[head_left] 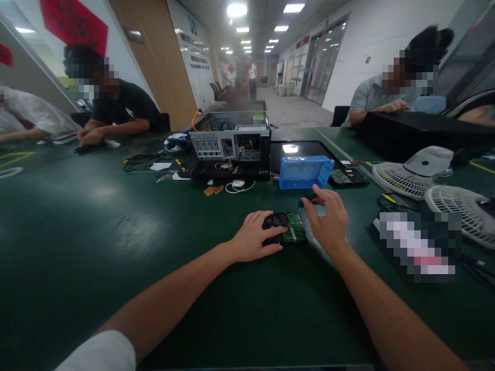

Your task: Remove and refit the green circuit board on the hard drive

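Observation:
A hard drive [296,232] lies on the green table with its green circuit board facing up. My left hand [255,237] grips its left side, the index finger resting across the board and the thumb along the near edge. In my right hand [328,216] a small dark screwdriver [307,198] is pinched between thumb and fingers. Its thin shaft points down toward the far right corner of the drive. Whether the tip touches a screw is too small to tell.
Beyond the drive are an opened computer case [232,144] and a blue plastic bin [305,172]. Another circuit-board drive [348,176] lies right of the bin. White fan parts [412,170] sit at the right. Other people work across the table.

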Demonstrator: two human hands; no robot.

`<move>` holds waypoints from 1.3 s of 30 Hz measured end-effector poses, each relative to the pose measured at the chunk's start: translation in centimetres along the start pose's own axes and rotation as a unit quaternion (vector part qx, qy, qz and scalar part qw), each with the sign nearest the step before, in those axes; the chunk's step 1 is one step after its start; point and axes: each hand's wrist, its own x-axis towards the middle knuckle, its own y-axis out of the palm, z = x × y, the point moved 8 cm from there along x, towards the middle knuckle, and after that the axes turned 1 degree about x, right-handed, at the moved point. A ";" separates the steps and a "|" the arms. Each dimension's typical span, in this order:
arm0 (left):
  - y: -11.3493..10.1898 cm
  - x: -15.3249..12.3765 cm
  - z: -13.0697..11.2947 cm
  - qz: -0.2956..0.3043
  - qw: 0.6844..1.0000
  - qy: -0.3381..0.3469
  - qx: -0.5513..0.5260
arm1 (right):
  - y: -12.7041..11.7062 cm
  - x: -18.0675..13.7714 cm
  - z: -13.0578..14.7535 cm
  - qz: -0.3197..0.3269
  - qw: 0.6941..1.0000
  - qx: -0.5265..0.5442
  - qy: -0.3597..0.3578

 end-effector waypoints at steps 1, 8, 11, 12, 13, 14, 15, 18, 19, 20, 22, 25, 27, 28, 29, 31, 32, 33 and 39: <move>0.0 0.0 0.0 0.003 1.000 -0.001 -0.002 | -0.1 0.0 -0.1 -0.004 1.000 -0.003 0.004; 0.1 0.1 0.1 0.009 1.000 0.002 -0.001 | -0.2 -0.6 -0.5 -0.017 0.999 -0.003 0.034; 0.0 0.2 0.1 0.009 1.000 0.005 -0.004 | 0.4 -1.1 -0.3 0.001 0.999 0.030 0.043; 0.0 0.3 0.1 0.007 1.000 0.005 -0.005 | 0.7 -1.3 -0.4 0.008 0.997 0.056 0.051; 0.0 0.3 0.1 0.006 1.000 0.005 -0.007 | 1.0 -1.5 -0.5 0.017 0.995 0.081 0.059; 0.0 0.3 0.1 0.004 1.000 0.006 -0.008 | 1.2 -1.7 -0.6 0.023 0.992 0.101 0.066; 0.0 0.3 0.2 0.004 1.000 0.008 -0.009 | 1.4 -1.8 -0.7 0.025 0.991 0.110 0.071; 0.1 0.3 0.2 -0.001 1.000 0.012 -0.011 | 1.4 -2.1 -1.0 0.017 0.992 0.104 0.065; 0.2 0.3 0.2 -0.004 1.000 0.011 -0.011 | 1.5 -2.1 -1.2 0.015 0.993 0.098 0.064; 0.2 0.3 0.3 -0.006 1.000 0.010 -0.011 | 1.5 -2.0 -1.4 0.013 0.994 0.091 0.066; 0.2 0.2 0.3 -0.005 1.000 0.005 -0.010 | 1.6 -1.9 -1.8 0.006 0.994 0.079 0.074; 0.2 0.0 0.3 0.000 1.000 0.004 -0.005 | 1.5 -1.8 -2.0 -0.008 0.996 0.048 0.068; 0.1 -0.2 0.3 0.000 1.000 0.005 -0.003 | 1.5 -1.7 -1.9 -0.006 0.998 0.031 0.063; 0.1 -0.2 0.3 0.000 1.000 0.005 -0.002 | 1.4 -1.6 -1.9 -0.003 0.998 0.026 0.060; 0.1 -0.3 0.3 0.001 1.000 0.004 -0.002 | 1.4 -1.6 -1.8 -0.003 0.998 0.020 0.058; 0.1 -0.4 0.3 0.000 1.000 0.002 -0.002 | 1.2 -1.5 -1.7 -0.004 0.998 0.014 0.056; 0.1 -0.4 0.4 0.000 1.000 0.001 -0.002 | 1.1 -1.4 -1.7 -0.006 0.998 0.012 0.056; 0.1 -0.4 0.4 0.000 1.000 0.000 -0.003 | 1.1 -1.4 -1.6 -0.005 0.998 0.013 0.056; -0.1 -0.6 0.4 0.004 1.000 -0.002 -0.008 | 1.3 -1.1 -0.4 0.005 0.999 0.019 0.034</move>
